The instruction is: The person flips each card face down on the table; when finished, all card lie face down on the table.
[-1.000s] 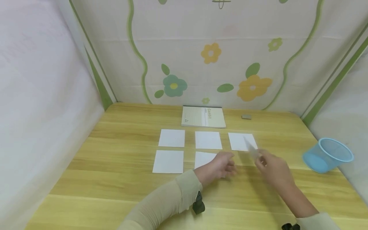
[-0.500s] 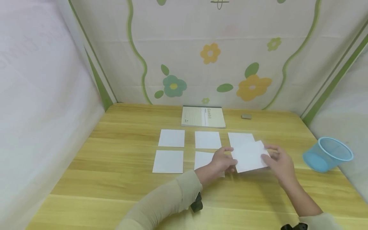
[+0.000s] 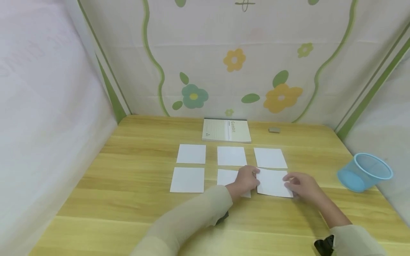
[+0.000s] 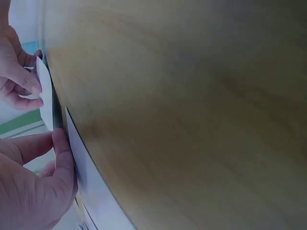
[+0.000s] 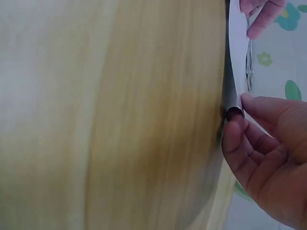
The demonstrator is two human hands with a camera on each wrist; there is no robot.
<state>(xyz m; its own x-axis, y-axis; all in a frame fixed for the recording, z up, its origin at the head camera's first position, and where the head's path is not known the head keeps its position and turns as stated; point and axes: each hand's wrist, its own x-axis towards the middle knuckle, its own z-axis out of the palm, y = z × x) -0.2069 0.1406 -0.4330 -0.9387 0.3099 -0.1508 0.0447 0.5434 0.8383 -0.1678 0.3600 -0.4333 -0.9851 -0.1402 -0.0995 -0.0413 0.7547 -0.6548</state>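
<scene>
A white square of paper (image 3: pixel 273 185) lies low over the table at the right end of the front row. My left hand (image 3: pixel 246 179) pinches its left edge, and its thumb and forefinger meet there in the left wrist view. At the opposite edge, my right hand (image 3: pixel 304 186) pinches the paper between thumb and fingers; the right wrist view shows the sheet (image 5: pixel 237 52) slightly bowed, with a dark shadow beneath. Under my left wrist, another white square (image 3: pixel 225 177) is partly hidden. Directly behind the held paper lies a similar square (image 3: pixel 270 158).
More white squares lie flat to the left, including a front-left one (image 3: pixel 187 180) and a back-middle one (image 3: pixel 231 156). Behind them is a notepad (image 3: pixel 224 131), with a small grey block (image 3: pixel 274 130) to its right. A blue basket (image 3: pixel 353 177) stands far right.
The right hand has brought the paper leftward, the left hand has taken its other edge, and both have lowered and straightened it in front of the back-right square.
</scene>
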